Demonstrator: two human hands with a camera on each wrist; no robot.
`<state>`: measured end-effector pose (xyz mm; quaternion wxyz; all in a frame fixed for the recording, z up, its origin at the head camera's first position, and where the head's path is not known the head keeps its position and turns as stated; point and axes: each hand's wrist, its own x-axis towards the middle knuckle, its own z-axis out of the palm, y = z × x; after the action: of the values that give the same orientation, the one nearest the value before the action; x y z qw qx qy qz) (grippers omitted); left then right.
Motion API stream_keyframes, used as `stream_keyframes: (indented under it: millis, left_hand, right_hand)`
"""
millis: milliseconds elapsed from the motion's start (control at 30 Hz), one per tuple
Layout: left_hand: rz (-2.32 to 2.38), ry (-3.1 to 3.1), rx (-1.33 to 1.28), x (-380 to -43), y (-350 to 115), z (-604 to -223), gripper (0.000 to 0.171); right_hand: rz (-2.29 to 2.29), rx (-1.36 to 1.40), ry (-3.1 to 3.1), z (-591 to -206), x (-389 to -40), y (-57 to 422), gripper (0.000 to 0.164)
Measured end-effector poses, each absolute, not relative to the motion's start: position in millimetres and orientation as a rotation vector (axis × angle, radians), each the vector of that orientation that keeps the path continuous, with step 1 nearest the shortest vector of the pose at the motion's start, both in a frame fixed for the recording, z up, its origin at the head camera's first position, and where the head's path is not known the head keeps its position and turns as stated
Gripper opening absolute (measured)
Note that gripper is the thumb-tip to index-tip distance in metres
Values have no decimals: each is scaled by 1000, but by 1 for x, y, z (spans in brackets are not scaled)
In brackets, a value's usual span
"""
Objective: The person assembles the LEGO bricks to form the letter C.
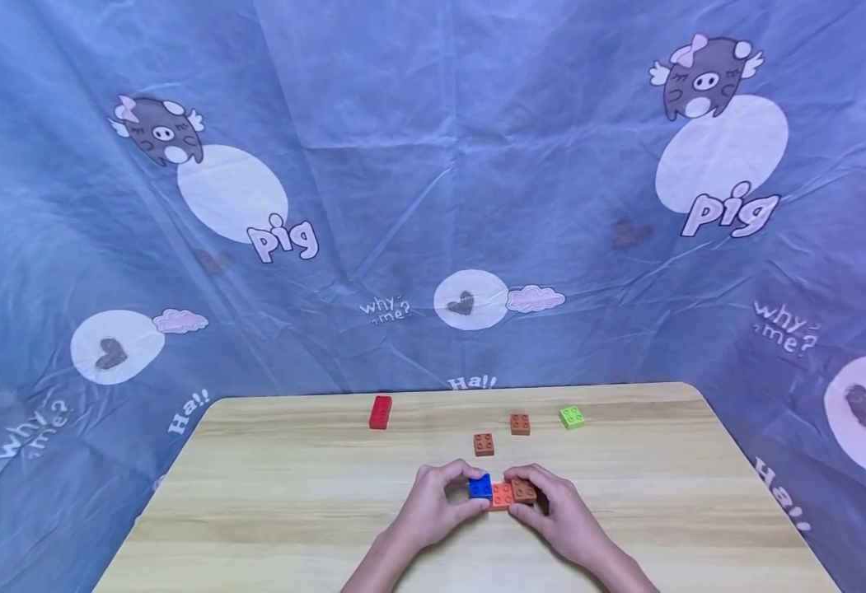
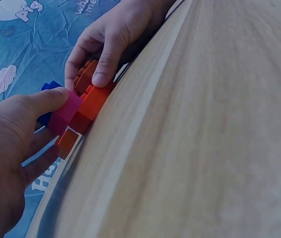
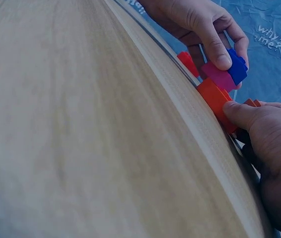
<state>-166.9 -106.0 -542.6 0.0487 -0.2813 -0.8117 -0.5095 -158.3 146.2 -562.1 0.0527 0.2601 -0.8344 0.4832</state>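
Note:
My left hand (image 1: 433,504) pinches a small stack of toy bricks, a blue brick (image 1: 480,486) above a pink brick (image 2: 66,113). In the left wrist view its thumb lies across the pink one. Directly beside this stack, an orange brick (image 1: 502,496) sits low at the tabletop. A brown brick (image 1: 524,491) is on the orange brick's right end. My right hand (image 1: 560,509) grips this pair from the right, its thumb on the near side of the orange brick (image 3: 214,101) and its fingers on the far side. The pink brick overlaps the orange one's left end in both wrist views.
Farther back on the wooden table (image 1: 269,478) lie two loose brown bricks, one nearer (image 1: 484,445) and another brown brick (image 1: 520,424) behind it. A long red brick (image 1: 381,413) lies back left, a lime-green brick (image 1: 571,417) back right. Blue printed cloth (image 1: 373,189) hangs around the table.

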Motion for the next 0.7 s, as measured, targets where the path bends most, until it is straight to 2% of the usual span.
stream_keyframes:
  millis: [400,700]
  left_hand:
    - [-1781,-2463,-731,-165,-103,-555,36]
    - [-2010,-2366,-652,-163,-95,-560,31]
  right_hand:
    - [1425,798,-2505,-565,-158,145,46]
    - [1386,825,-2488,-564,-160,147,44]
